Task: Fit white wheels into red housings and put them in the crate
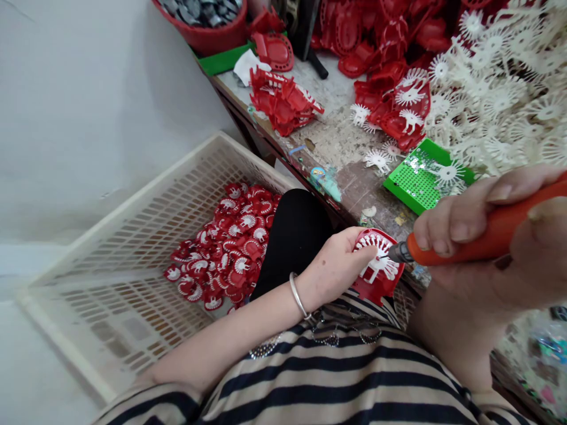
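At the upper left we have a pale wall [80,106], and near it a red tub [208,38] of silvery metal pieces [201,10], with a flat green edge [221,62] showing below it and a white scrap [247,66] beside that. On the worn, stained workbench [330,144] we see a black handle [317,64] and, along the front edge, a small round blue sticker [318,173] touching a teal patch [331,188]. At our far right lies clear plastic [553,345] with bright bits, too blurred to name.

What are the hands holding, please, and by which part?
The left hand holds the red piece by its edge; the right hand, the orange tool by its body.
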A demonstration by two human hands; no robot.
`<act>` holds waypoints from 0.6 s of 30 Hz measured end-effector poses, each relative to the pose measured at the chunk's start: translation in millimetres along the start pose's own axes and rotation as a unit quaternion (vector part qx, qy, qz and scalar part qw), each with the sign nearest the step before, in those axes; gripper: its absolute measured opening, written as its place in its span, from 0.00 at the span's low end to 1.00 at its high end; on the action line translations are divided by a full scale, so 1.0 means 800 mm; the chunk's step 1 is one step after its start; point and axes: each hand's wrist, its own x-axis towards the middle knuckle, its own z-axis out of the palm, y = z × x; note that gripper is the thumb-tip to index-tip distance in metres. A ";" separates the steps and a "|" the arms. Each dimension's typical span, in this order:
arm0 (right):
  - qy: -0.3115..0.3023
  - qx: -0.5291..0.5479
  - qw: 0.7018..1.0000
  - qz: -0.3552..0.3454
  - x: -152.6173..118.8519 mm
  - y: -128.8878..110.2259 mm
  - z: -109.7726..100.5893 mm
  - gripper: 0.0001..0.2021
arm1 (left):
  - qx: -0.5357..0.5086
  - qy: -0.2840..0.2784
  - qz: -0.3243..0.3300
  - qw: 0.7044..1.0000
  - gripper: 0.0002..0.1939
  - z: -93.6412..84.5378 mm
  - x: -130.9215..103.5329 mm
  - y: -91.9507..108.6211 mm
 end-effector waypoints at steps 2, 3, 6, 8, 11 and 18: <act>0.000 0.006 1.000 0.000 0.000 0.001 0.000 0.17 | 0.006 -0.001 0.000 1.000 0.04 0.000 0.001 -0.001; 0.001 0.005 1.000 0.002 -0.001 0.002 0.000 0.17 | 0.007 -0.001 0.002 1.000 0.04 -0.001 0.001 -0.002; 0.009 -0.005 1.000 0.016 -0.003 0.001 0.001 0.17 | 0.007 0.000 0.012 1.000 0.04 0.000 0.001 -0.005; 0.008 -0.005 1.000 0.018 -0.005 0.001 0.001 0.16 | 0.004 0.002 0.014 1.000 0.03 0.000 0.000 -0.006; 0.006 0.003 1.000 0.014 -0.007 0.002 0.001 0.14 | -0.011 0.007 0.007 1.000 0.03 0.002 -0.001 -0.005; 0.011 -0.005 1.000 0.010 -0.011 0.000 0.005 0.14 | -0.033 -0.004 -0.004 0.999 0.03 0.004 0.000 -0.009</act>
